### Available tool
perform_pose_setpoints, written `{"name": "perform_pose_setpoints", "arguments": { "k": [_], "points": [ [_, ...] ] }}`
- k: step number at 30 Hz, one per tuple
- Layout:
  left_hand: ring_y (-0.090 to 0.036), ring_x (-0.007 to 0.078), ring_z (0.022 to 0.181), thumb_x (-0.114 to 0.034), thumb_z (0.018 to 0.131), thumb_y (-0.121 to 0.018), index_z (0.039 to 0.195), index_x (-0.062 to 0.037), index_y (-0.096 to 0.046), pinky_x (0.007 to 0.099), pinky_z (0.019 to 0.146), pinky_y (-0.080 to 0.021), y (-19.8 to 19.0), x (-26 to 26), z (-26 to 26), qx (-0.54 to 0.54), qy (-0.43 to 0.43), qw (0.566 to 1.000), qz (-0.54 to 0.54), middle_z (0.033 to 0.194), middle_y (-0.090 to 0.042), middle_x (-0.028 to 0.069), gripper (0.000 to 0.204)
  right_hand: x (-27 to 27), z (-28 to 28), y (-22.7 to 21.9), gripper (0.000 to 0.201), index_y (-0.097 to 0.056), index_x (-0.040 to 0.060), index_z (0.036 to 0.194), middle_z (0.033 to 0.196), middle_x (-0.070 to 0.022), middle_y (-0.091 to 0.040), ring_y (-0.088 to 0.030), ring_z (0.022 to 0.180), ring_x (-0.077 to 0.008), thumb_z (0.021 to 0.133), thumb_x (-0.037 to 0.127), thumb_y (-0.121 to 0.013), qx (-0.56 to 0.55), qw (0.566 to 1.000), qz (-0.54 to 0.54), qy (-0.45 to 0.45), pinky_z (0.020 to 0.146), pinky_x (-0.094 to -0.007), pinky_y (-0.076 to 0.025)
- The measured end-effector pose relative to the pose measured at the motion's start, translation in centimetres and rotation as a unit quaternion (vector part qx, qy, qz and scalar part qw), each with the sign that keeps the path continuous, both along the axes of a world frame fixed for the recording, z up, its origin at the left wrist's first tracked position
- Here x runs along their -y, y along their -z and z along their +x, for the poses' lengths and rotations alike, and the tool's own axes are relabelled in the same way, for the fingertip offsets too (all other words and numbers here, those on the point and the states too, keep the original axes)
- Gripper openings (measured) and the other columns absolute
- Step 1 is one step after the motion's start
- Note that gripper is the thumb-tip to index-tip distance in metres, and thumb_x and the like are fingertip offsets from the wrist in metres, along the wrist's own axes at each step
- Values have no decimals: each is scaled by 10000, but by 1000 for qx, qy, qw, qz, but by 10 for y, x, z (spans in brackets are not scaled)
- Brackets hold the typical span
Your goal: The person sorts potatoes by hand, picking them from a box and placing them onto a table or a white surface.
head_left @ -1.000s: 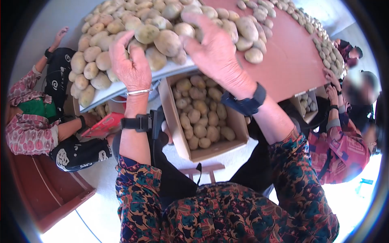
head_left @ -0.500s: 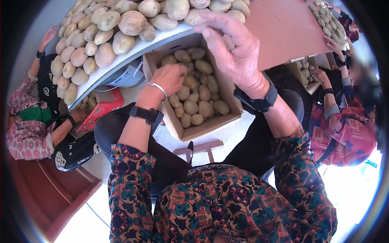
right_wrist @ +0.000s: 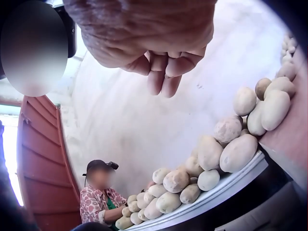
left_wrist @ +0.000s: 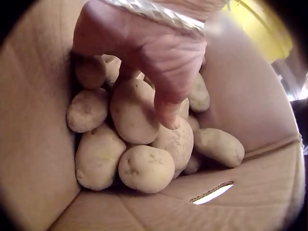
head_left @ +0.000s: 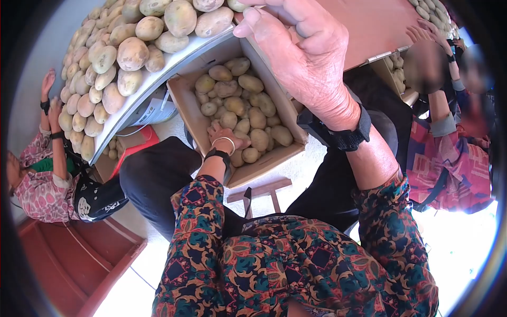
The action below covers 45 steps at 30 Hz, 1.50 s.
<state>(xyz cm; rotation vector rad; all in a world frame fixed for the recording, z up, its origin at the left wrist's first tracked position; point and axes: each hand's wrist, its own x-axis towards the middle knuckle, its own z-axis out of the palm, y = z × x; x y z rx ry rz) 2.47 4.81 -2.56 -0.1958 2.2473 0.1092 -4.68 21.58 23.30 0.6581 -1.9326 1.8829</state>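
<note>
Down inside the cardboard box (head_left: 266, 165), my left hand (head_left: 226, 136) rests on the potatoes, its fingers spread over them in the head view. In the left wrist view the thumb (left_wrist: 167, 113) touches a potato (left_wrist: 179, 142) and lies beside another rounded potato (left_wrist: 134, 113); the other fingers are mostly hidden. My right hand (head_left: 311, 58) is raised above the box's right side, level with the table edge. Its fingers (right_wrist: 155, 83) bend loosely and hold nothing in the right wrist view.
A heap of potatoes (head_left: 132, 53) lies along the table's edge (head_left: 179, 62) at the left. Reddish tabletop (head_left: 377, 26) extends to the right. One person (head_left: 45, 185) sits at the left, another (head_left: 449, 158) at the right near a second box of potatoes (head_left: 393, 68).
My left hand has left the heap on the table and moved down into the box. My right hand has come off the potatoes and lifted. The heap has shifted leftward in view.
</note>
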Motion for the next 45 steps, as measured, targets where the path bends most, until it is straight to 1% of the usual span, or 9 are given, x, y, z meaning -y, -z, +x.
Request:
{"name": "perform_pose_setpoints", "arguments": {
  "k": [3, 8, 18, 22, 23, 26, 29, 34, 45],
  "points": [
    [-217, 423, 1391, -621, 669, -724, 1298, -20, -577, 450, 1135, -231, 8, -5, 4, -43, -26, 999, -16, 1502, -267, 219, 882, -9, 0, -8, 141, -614, -38, 1063, 893, -34, -667, -593, 812, -50, 929, -18, -573, -72, 994, 79, 38, 729, -194, -488],
    [-254, 383, 1365, -564, 658, -756, 1249, -17, -621, 437, 1115, -234, 3, -2, -9, -1, -63, 998, -18, 1518, -260, 188, 816, -16, -12, 3, 135, -603, -53, 1054, 881, -44, -666, -603, 813, -55, 929, -21, -564, -11, 992, -119, -44, 730, -189, -488],
    [-308, 368, 1351, -619, 668, -689, 1194, -55, -671, 426, 1081, -295, 11, -9, 1, -10, -25, 999, -21, 1513, -300, 161, 771, -31, -7, -2, 177, -601, -37, 1103, 897, -65, -676, -609, 807, -65, 943, -12, -529, 21, 996, -77, -28, 741, -200, -505],
    [-518, 183, 1205, -690, 641, -616, 1027, -174, -754, 356, 1064, -326, 25, -2, 10, -141, 106, 982, -61, 1126, -688, 4, 659, -23, -15, 5, 116, -640, 71, 963, 646, -113, -617, -664, 593, -210, 858, 76, -591, -59, 993, -49, 92, 553, -294, -511],
    [-485, 177, 1257, -722, 655, -591, 1077, -189, -740, 340, 1083, -296, 44, 1, 11, -141, 154, 976, -64, 1226, -649, 0, 696, -36, -5, 0, 164, -622, -8, 1060, 852, -35, -630, -637, 757, -90, 898, 4, -596, 11, 998, 26, 51, 687, -253, -538],
    [-239, 197, 1438, -777, 656, -573, 1296, -218, -613, 395, 1163, -191, 5, -20, -1, -25, 98, 990, -96, 1488, -423, 9, 850, -33, -3, 1, 140, -600, 12, 1043, 822, -68, -624, -649, 725, -108, 905, 9, -572, -5, 998, 11, 69, 649, -258, -532],
    [-224, 334, 1425, -690, 577, -749, 1297, -59, -590, 475, 1145, -243, 16, -9, 3, -38, 0, 998, -43, 1564, -222, 143, 971, -35, 2, 0, 147, -589, 20, 1049, 767, -70, -616, -649, 696, -130, 918, 57, -534, 21, 998, 13, 58, 633, -277, -525],
    [-227, 352, 1428, -686, 649, -704, 1396, 35, -432, 433, 1167, -217, 26, 3, -4, 21, 76, 997, -12, 1564, -208, 188, 1073, -32, 3, -5, 146, -575, 19, 1030, 714, -93, -604, -633, 639, -189, 891, 53, -548, -2, 998, -11, 64, 599, -310, -503],
    [-284, 312, 1407, -639, 675, -706, 1412, 11, -416, 400, 1148, -251, 23, -27, -12, -4, 183, 982, 52, 1527, -281, 199, 1024, -26, 2, 2, 146, -536, 16, 1008, 733, -120, -571, -599, 648, -260, 863, 20, -532, -4, 999, 5, 46, 618, -341, -493]
  ]
}}
